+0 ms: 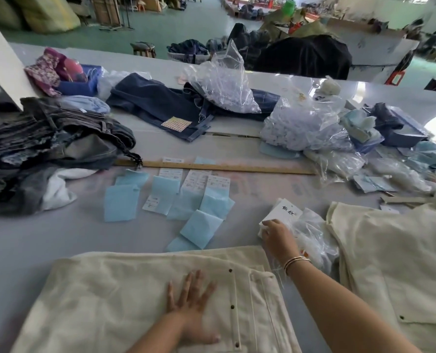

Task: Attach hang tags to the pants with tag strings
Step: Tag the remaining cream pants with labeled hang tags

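The left hand (192,305) is lying flat with fingers spread and straight, pressing down on the cream pants (140,299) spread across the near edge of the counter (46,238). The right hand (275,234) is reaching forward, its fingers curling onto a small stack of white hang tags (284,212) sitting beside a crumpled clear bag (311,238); whether it is actually gripping a tag, I cannot tell. Thin white tag strings (278,270) are trailing under the right wrist. A second cream garment (395,258) is lying to the right. Blue paper squares (121,202) and printed labels (212,183) are lying beyond the pants, near a wooden ruler (237,168). Farther back, clear plastic bags (224,82) are holding small white pieces.
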{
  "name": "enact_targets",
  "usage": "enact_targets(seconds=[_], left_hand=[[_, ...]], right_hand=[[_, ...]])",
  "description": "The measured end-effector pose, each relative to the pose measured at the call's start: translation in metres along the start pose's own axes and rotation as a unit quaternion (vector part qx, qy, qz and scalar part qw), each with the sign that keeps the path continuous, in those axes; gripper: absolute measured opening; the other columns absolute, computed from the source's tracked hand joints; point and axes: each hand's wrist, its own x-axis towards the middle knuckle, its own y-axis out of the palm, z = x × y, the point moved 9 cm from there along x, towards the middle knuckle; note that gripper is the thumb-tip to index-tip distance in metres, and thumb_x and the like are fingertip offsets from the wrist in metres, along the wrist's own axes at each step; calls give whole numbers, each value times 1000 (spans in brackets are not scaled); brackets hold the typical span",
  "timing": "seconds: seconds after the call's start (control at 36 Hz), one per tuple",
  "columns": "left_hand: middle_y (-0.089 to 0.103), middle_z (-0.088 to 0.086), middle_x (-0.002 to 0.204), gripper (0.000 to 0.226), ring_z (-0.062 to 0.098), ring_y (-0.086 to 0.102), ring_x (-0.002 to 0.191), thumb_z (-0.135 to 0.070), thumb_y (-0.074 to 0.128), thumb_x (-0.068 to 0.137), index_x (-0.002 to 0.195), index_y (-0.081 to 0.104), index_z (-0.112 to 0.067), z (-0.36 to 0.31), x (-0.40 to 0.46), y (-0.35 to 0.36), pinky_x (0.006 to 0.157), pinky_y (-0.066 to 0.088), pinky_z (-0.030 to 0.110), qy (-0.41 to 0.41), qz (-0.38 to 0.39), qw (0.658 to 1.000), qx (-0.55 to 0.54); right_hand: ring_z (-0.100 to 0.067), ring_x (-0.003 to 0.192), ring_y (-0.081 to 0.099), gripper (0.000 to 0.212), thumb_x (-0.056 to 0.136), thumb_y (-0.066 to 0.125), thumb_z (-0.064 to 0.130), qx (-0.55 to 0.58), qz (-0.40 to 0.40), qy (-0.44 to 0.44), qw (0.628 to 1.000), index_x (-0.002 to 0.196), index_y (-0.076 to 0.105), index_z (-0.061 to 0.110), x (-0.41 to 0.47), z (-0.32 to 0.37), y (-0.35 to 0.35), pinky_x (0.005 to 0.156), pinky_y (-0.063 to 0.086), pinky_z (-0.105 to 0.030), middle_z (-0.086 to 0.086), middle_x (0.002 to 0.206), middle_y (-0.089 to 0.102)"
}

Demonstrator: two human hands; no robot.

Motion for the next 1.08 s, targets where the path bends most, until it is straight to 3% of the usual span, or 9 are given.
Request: enact_targets(seconds=[0.17,0.28,0.47,0.58,0.75,0.86,0.92,1.0,1.08], left_hand=[[-71,-14,110,119,8,-63,104,-83,49,61,112,-53,-51,3,3,2,90,-35,59,-7,-10,1000,-11],[-70,-12,114,120,10,-61,108,-84,48,58,110,-55,-52,5,8,6,95,-32,60,-10,-13,1000,-16],[-71,-13,110,120,9,-63,105,-83,49,61,111,-54,-50,2,2,2,94,-33,60,3,-4,1000,-14],[-73,-11,105,120,8,-68,96,-80,51,65,120,-49,-43,-1,-2,-3,88,-37,57,-5,-12,1000,-1],[-62,-1,128,116,12,-62,106,-77,51,68,132,-40,-47,-2,1,-2,98,-29,61,-14,-2,1000,-17],[-70,-8,114,117,9,-69,93,-77,51,70,103,-58,-51,0,2,-3,100,-27,60,-19,-13,1000,-18],[-69,-6,117,118,10,-66,103,-77,50,66,110,-56,-50,-2,-4,-17,104,-21,59,-12,-87,996,-22],[-22,8,159,137,20,-21,146,-85,35,34,151,-13,-31,-3,-19,-43,110,-3,54,18,-249,968,-27],[-4,6,162,154,21,-5,149,-85,42,17,154,1,-26,-5,-18,-45,113,-4,52,27,-253,966,-37]], right_hand=[[-35,102,58,26,90,57,24,-135,15,-52,989,104,61,3,7,-3,2,83,46,-40,-17,109,63],[-36,91,63,15,87,54,9,-174,10,-117,978,98,61,1,2,3,1,72,53,-42,-19,97,65],[-35,88,66,16,83,51,-2,-211,22,-108,971,90,64,4,-1,-8,-3,68,51,-40,-16,91,68],[-29,90,66,11,86,52,7,-234,35,-100,967,91,62,11,-3,-12,-2,70,49,-35,-8,93,68],[-35,55,63,19,65,71,-10,-187,1,-109,976,62,58,4,-6,-7,-10,45,47,-36,-15,60,62],[-34,74,65,11,84,60,3,-170,-11,-84,982,73,61,4,-2,-13,-11,57,46,-36,-14,75,65],[-32,80,63,15,89,58,14,-135,-16,-52,989,76,61,6,1,-19,-11,59,43,-34,-10,81,65],[-27,73,59,25,87,63,32,-25,-6,35,999,72,61,13,8,-33,-14,60,41,-31,-3,75,62],[-23,61,48,36,88,64,32,61,2,84,995,60,50,15,20,-47,-15,58,33,-32,-1,56,50]])
